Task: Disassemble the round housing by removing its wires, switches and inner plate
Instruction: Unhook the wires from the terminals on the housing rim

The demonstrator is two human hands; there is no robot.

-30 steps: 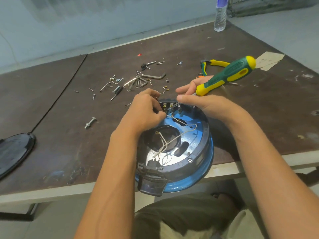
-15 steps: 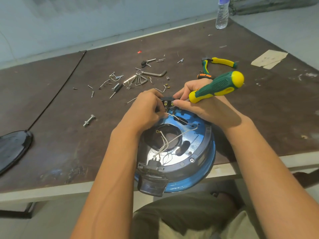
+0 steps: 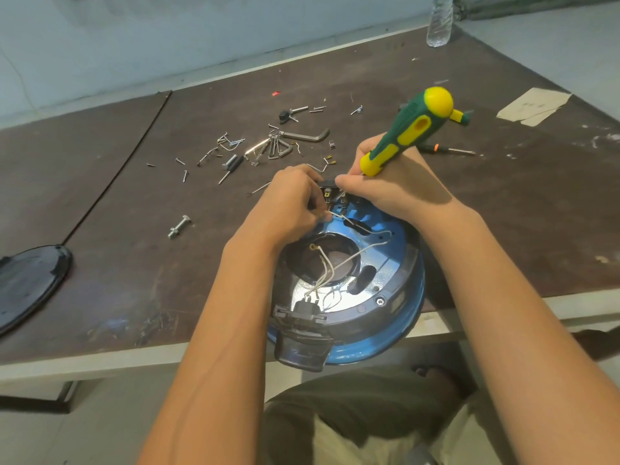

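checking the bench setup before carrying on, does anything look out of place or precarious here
The round housing hangs past the near edge of the table, seemingly tilted toward the person's lap rather than lying flat. Beyond it, loose screws lie scattered over the tabletop.

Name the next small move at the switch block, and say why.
Probably a short pull with the left hand to draw the white wire off its terminal. That hand pinches the wire right beside the black switch block at the far rim of the round housing. The right hand, gripping the screwdriver, has its fingertips at the block and could steady it.
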